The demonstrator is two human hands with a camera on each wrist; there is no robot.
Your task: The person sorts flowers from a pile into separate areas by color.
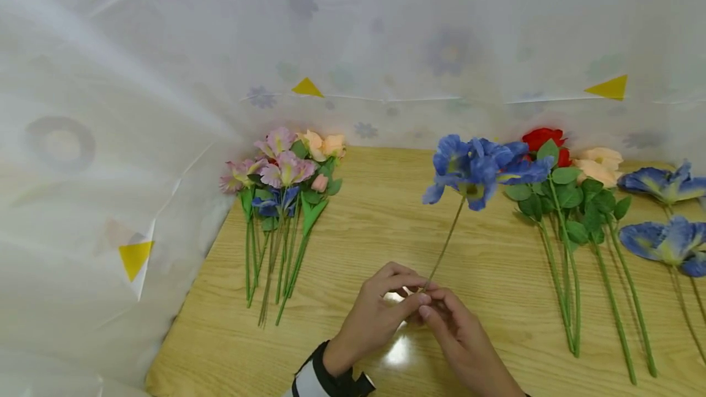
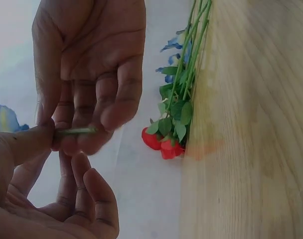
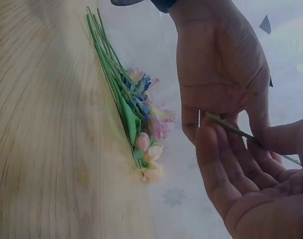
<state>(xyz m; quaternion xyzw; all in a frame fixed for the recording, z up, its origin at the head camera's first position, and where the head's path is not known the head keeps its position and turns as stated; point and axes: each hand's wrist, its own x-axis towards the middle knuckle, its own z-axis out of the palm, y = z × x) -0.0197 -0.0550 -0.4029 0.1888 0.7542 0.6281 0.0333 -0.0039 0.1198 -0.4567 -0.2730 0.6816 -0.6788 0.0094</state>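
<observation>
A blue artificial iris point(image 1: 469, 167) stands tilted above the table, its bloom up and its thin stem point(image 1: 448, 241) running down to both hands. My left hand point(image 1: 372, 314) pinches the stem near its lower end between thumb and fingers. Right beside it, my right hand point(image 1: 460, 336) pinches the same stem, the two thumbs nearly touching. The left wrist view shows the cut stem end point(image 2: 79, 130) poking out past the fingertips. From the right wrist, the stem point(image 3: 233, 128) crosses over the curled right fingers.
On the wooden table point(image 1: 386, 213), a bunch of pink, peach and blue flowers point(image 1: 287, 170) lies at left. Red roses point(image 1: 543, 138), a peach flower point(image 1: 598, 164) and more blue irises point(image 1: 670, 241) lie at right. A white patterned sheet point(image 1: 386, 35) hangs behind and at left.
</observation>
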